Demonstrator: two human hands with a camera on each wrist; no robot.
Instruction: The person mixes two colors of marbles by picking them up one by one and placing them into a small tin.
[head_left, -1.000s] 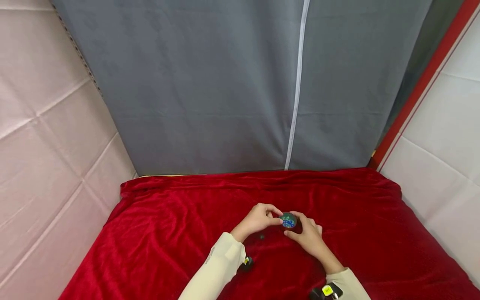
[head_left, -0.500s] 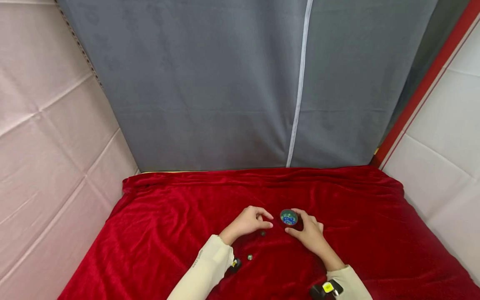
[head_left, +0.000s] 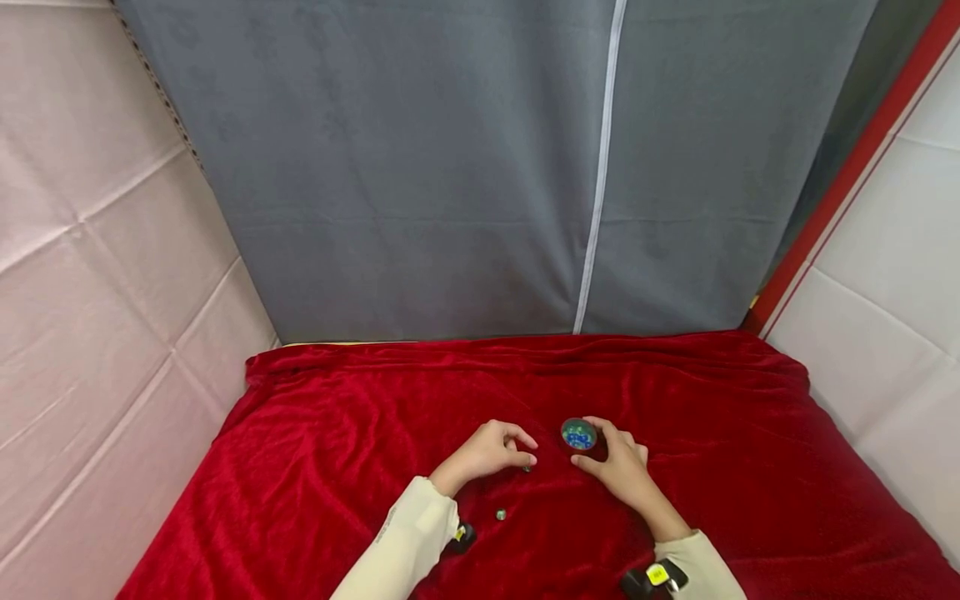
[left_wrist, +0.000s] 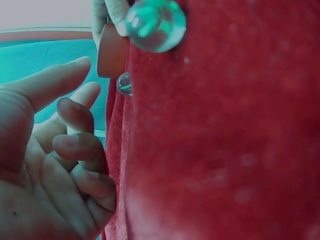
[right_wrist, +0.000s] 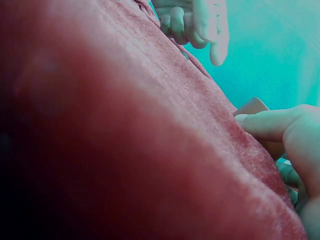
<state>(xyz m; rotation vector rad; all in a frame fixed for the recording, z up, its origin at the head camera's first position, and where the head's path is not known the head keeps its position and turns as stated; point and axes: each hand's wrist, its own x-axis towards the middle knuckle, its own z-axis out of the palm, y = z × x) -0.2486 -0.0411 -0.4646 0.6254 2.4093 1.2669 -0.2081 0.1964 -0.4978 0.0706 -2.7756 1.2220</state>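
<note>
My right hand (head_left: 618, 465) holds a small round brown cup (left_wrist: 111, 56) at its side, thumb on the near side and a finger on the far side. Blue and green glass marbles (head_left: 578, 435) fill its inside in the head view. To the left, my left hand (head_left: 487, 450) hovers just above the cloth, thumb and forefinger apart, other fingers loosely bent. Nothing sits between them. A loose marble (left_wrist: 124, 85) lies by its fingertips, mostly covered by the thumb in the head view. Nearer to me lies a second, clear-green marble (head_left: 501, 515).
Wrinkled red velvet cloth (head_left: 360, 450) covers the table. A grey curtain (head_left: 420, 183) hangs behind it. Pale fabric walls stand at the left (head_left: 112, 292) and the right (head_left: 877, 333).
The left hand has drawn back from the cup, leftward and toward me, to the loose marble. The nearer marble, hidden a second ago, now shows. My right hand stays at the cup.
</note>
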